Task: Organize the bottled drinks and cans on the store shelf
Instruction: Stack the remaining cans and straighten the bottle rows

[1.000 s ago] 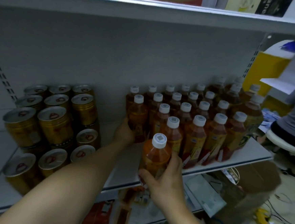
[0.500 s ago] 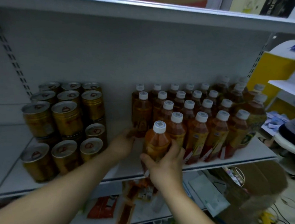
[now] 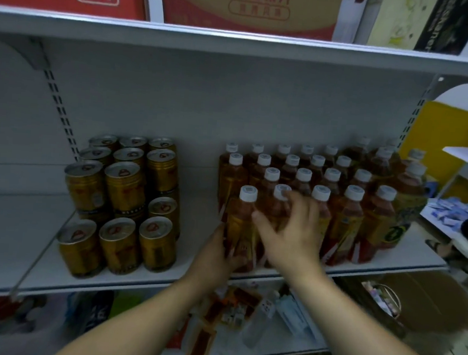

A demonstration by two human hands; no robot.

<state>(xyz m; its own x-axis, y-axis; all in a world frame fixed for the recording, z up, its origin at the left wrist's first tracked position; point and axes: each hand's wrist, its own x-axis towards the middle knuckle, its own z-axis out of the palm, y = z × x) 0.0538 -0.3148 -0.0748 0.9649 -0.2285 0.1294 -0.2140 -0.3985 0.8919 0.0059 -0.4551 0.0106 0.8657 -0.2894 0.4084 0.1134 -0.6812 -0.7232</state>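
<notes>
Seating the front-left amber bottle (image 3: 242, 225) squarely is, I judge, the step in hand. It stands near the front edge of the shelf (image 3: 405, 261), at the left corner of the bottle block (image 3: 349, 214). My left hand (image 3: 217, 256) grips its lower body, fingers curled round the label. My right hand (image 3: 292, 238) is spread and loose and holds nothing, with the thumb against the bottle's shoulder and the fingers over the neighbouring white cap (image 3: 282, 191); blur hides finer contact. I'd slide the base flush with the front row while steadying the neighbours. Well left, gold cans (image 3: 125, 194) stand stacked.
</notes>
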